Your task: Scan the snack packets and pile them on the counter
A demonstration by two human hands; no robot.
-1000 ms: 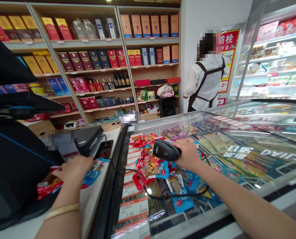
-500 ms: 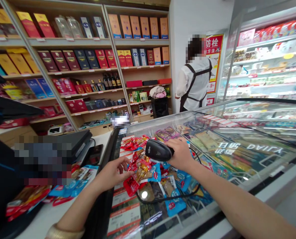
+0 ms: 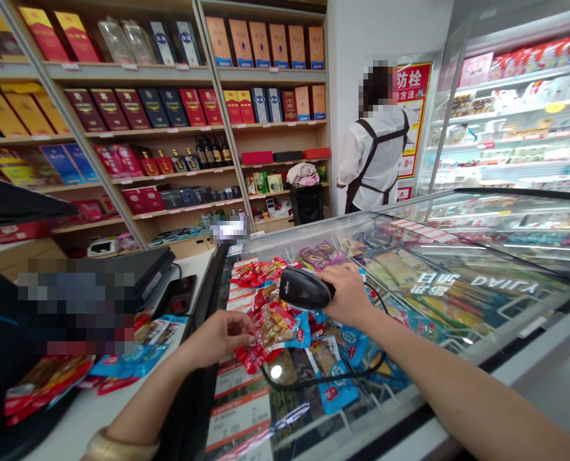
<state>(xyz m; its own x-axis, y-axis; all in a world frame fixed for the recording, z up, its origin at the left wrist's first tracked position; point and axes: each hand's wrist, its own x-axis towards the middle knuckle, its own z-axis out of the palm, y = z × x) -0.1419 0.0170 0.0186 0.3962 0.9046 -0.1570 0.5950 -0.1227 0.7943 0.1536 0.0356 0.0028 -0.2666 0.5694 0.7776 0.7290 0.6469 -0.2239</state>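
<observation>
My right hand (image 3: 349,294) is wrapped round the handle of a black barcode scanner (image 3: 306,288), whose head points left above a heap of small snack packets. With thumb and fingertips pinched, my left hand (image 3: 224,339) grips the edge of a red snack packet (image 3: 252,360) at the near left of the heap. Blue-and-clear snack packets (image 3: 335,384) lie nearby on the glass top. The scanner's black cable (image 3: 308,386) loops around the packets.
The packets rest on a glass-topped freezer (image 3: 294,442) holding more goods. To the left, a white counter (image 3: 93,416) carries more snack packets (image 3: 135,358) and a dark terminal (image 3: 153,275). Another person (image 3: 375,153) stands behind the freezer, back turned. Shelves (image 3: 169,70) of boxes line the wall.
My left hand has moved slightly right, and its fingers have closed on the red snack packet. My right hand and the scanner stay nearly in place.
</observation>
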